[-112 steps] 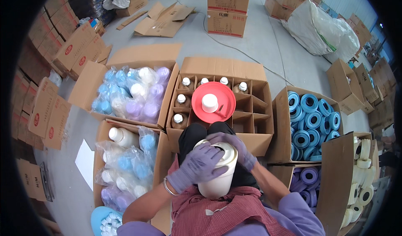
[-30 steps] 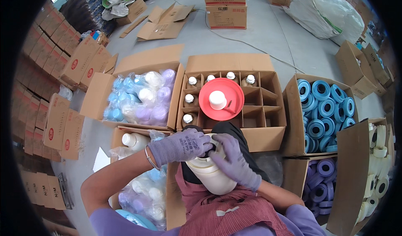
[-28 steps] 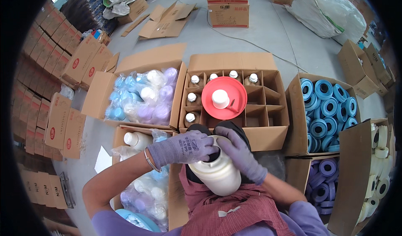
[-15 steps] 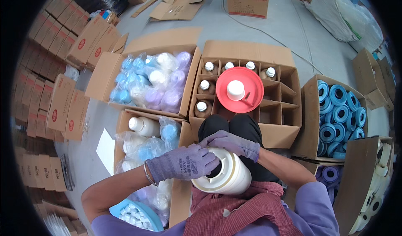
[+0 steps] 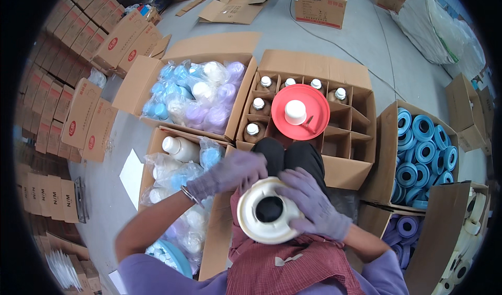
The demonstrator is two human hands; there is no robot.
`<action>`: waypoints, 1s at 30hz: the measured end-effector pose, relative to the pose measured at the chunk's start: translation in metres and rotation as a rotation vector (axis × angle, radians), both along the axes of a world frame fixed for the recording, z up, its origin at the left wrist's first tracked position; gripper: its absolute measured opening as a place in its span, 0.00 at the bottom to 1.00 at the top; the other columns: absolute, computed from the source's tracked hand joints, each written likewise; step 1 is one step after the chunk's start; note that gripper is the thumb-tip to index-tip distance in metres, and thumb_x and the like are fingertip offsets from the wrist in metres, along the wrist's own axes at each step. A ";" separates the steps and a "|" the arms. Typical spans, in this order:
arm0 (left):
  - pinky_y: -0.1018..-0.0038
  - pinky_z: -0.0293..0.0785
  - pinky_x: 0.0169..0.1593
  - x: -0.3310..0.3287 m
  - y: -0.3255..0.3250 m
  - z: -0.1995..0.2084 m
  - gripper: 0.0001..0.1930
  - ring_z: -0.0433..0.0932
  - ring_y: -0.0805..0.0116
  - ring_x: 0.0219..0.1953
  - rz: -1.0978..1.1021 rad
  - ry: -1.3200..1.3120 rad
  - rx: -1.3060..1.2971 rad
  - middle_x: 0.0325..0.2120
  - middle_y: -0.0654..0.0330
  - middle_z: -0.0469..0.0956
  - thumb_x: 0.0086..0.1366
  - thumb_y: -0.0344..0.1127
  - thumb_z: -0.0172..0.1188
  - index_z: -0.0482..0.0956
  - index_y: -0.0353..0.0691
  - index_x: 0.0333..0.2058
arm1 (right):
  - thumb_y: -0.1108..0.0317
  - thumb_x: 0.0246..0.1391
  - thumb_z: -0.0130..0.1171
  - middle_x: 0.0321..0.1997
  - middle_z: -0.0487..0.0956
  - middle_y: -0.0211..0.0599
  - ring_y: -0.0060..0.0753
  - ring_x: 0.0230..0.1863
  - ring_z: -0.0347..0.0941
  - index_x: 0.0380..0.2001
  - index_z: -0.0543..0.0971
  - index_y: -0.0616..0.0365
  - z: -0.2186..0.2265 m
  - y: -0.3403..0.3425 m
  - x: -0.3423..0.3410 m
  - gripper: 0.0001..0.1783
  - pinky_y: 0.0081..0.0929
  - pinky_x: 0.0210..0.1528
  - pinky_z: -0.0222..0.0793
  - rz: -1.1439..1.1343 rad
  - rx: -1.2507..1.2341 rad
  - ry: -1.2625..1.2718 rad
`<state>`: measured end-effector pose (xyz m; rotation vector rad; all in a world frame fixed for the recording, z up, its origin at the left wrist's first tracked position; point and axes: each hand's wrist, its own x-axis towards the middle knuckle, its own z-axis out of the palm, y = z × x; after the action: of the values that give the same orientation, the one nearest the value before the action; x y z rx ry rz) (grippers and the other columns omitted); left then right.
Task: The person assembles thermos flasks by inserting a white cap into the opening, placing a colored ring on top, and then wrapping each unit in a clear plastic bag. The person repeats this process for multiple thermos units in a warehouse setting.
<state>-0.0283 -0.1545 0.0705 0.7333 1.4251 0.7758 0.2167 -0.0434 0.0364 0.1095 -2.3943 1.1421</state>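
Observation:
A white, round hollow body [image 5: 253, 224], like a vacuum flask shell, rests in my lap on the red checked apron [image 5: 293, 269]. Its round end with a dark central opening faces up. My right hand [image 5: 318, 207], in a grey-purple glove, grips its right rim, thumb and fingers spread over the end. Beside its upper left edge hovers my left hand [image 5: 227, 174], gloved alike; its fingers are bent and blurred by motion, so what they hold, if anything, is hidden.
Ahead, a red round tray [image 5: 282, 125] with a white cup [image 5: 295, 112] sits on a divided carton [image 5: 345, 167] of bottles. Cartons of bagged blue, white and purple parts [image 5: 201, 93] stand left. Blue rings [image 5: 424, 152] fill a carton at right. A blue basin [image 5: 180, 258] holds white caps.
The white body has tipped so its opening faces more toward me. My left hand has lifted off it up and left; my right hand has shifted down onto its right rim.

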 end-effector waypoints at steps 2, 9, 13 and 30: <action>0.71 0.77 0.46 0.006 0.000 -0.039 0.13 0.80 0.70 0.37 0.150 0.029 0.359 0.32 0.60 0.80 0.73 0.34 0.46 0.79 0.35 0.42 | 0.42 0.54 0.59 0.62 0.69 0.52 0.56 0.68 0.61 0.55 0.70 0.64 0.012 0.015 0.036 0.38 0.57 0.70 0.49 0.177 0.129 -0.039; 0.69 0.74 0.51 0.106 0.014 -0.106 0.14 0.80 0.61 0.44 -0.232 0.221 0.520 0.38 0.55 0.79 0.72 0.38 0.48 0.79 0.36 0.43 | 0.36 0.47 0.60 0.68 0.65 0.34 0.46 0.68 0.60 0.57 0.72 0.23 0.048 -0.013 0.052 0.32 0.65 0.63 0.55 0.412 0.532 -0.066; 0.66 0.78 0.36 0.118 -0.041 -0.132 0.15 0.82 0.54 0.35 0.010 1.170 0.798 0.33 0.50 0.80 0.64 0.34 0.57 0.76 0.35 0.48 | 0.39 0.45 0.62 0.69 0.63 0.38 0.59 0.71 0.53 0.55 0.77 0.36 0.010 -0.015 0.070 0.33 0.74 0.63 0.45 -0.025 0.318 -0.215; 0.73 0.76 0.31 0.133 -0.084 -0.064 0.25 0.76 0.74 0.23 0.255 0.508 0.279 0.25 0.62 0.78 0.68 0.33 0.55 0.66 0.31 0.62 | 0.53 0.59 0.57 0.65 0.64 0.47 0.50 0.69 0.58 0.62 0.68 0.52 0.002 0.030 -0.015 0.30 0.41 0.70 0.54 0.076 -0.351 -0.495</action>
<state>0.1050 -0.2382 0.0066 1.0255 1.9168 1.0492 0.2018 -0.0133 0.0379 -0.2265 -2.5618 1.7764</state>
